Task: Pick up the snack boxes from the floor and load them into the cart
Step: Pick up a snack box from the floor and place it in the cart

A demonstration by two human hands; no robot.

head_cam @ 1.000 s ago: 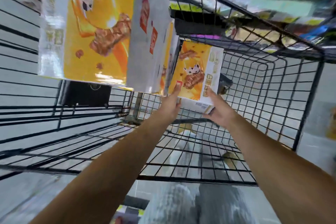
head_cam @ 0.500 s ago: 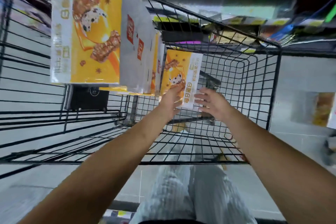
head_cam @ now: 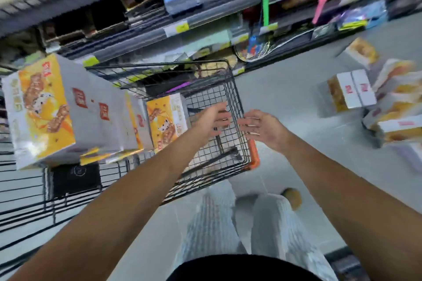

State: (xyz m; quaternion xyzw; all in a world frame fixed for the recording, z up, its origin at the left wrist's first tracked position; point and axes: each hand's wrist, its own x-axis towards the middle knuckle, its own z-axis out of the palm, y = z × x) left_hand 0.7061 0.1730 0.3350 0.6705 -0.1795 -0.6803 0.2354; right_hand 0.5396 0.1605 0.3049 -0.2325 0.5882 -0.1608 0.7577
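Note:
A black wire cart stands in front of me. Inside it, yellow and white snack boxes stand on edge in a row; the largest-looking one is at the left and the last one is at the right end of the row. My left hand hovers open just right of that last box, not touching it. My right hand is open too, over the cart's right rim. More snack boxes lie on the floor at the right, one white-topped box nearest and a blurred pile beyond it.
Store shelves with price tags and goods run along the far side of the aisle. The cart has an orange corner bumper. My legs in pale trousers stand on the grey floor beside the cart.
Both hands have let go of the snack box, which now stands in the cart's row. The hands have drawn back to the right and opened, and my view has swung right toward the floor boxes.

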